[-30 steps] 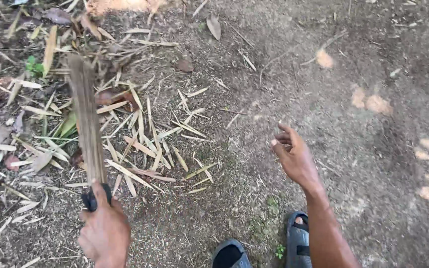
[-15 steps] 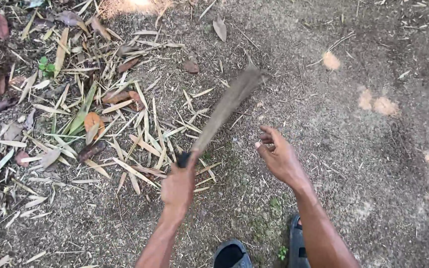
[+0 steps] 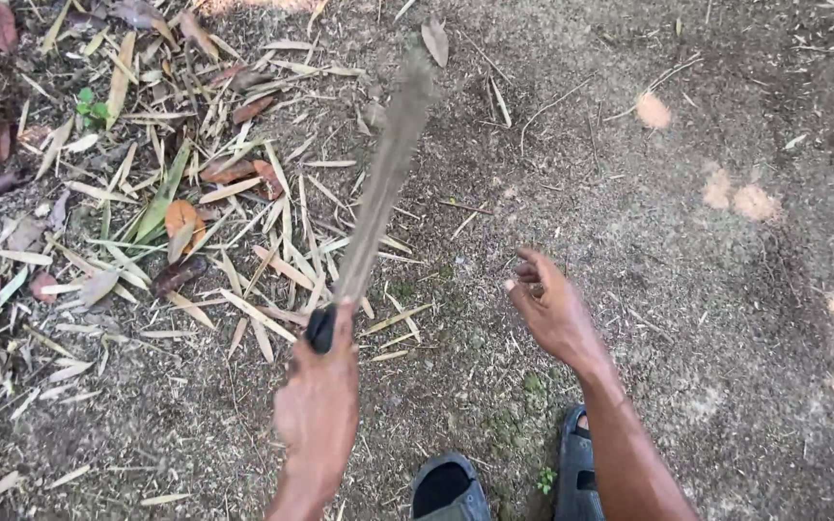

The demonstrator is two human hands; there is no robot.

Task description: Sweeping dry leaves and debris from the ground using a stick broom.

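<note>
My left hand (image 3: pixel 319 410) grips the black handle of a long machete (image 3: pixel 378 188). Its blurred grey-brown blade points up and away over the ground, tip near the top of the view. My right hand (image 3: pixel 552 309) hovers to the right of the blade, fingers loosely curled, holding nothing. Both hands are above bare dirt scattered with bamboo slivers (image 3: pixel 272 270) and chips.
Dry bamboo leaves and brown leaves (image 3: pixel 180 217) litter the ground at left. Bare grey-brown soil (image 3: pixel 687 260) with sun spots spreads to the right. My two feet in dark sandals (image 3: pixel 451 492) show at the bottom edge.
The machete swung from far left to the centre, then its blade tilted back towards upright. My left hand moved right with it. My right hand barely shifted.
</note>
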